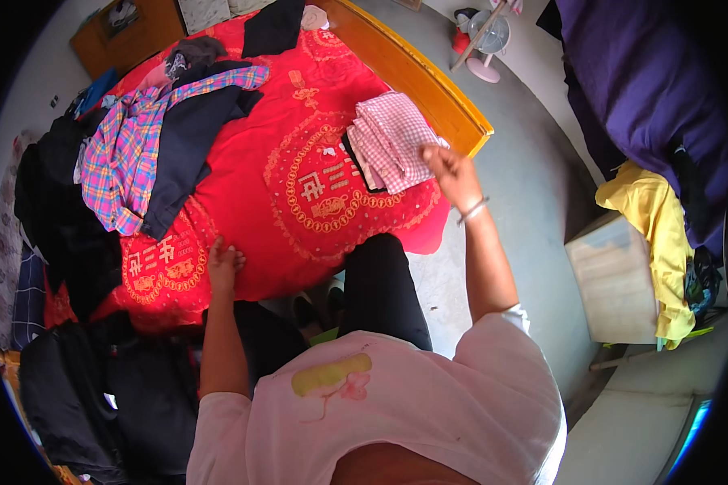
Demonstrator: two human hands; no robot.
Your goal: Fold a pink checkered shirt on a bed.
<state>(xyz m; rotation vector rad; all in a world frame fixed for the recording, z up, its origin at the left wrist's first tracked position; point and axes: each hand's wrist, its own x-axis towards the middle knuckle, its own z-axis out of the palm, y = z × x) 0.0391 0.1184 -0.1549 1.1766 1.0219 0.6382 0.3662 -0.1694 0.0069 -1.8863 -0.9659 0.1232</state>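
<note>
A folded pink-and-white gingham cloth (394,136) lies on the red patterned bedspread (249,182), with a dark folded item partly showing beneath it. My right hand (452,173), with a bangle at the wrist, is at the right edge of this stack; its fingers are curled, and whether they pinch the fabric cannot be told. Low over the bedspread's near side is my left hand (223,260), fingers slightly apart, holding nothing. To its upper left, a plaid long-sleeved shirt (127,145) is spread over a dark garment (188,139).
Black clothes (60,200) heap at the left, and a black padded jacket (145,394) lies near lower left. A wooden bed board (418,66) borders the far right side. A pink fan (488,42), a pale box (616,279) and yellow cloth (649,206) stand further right.
</note>
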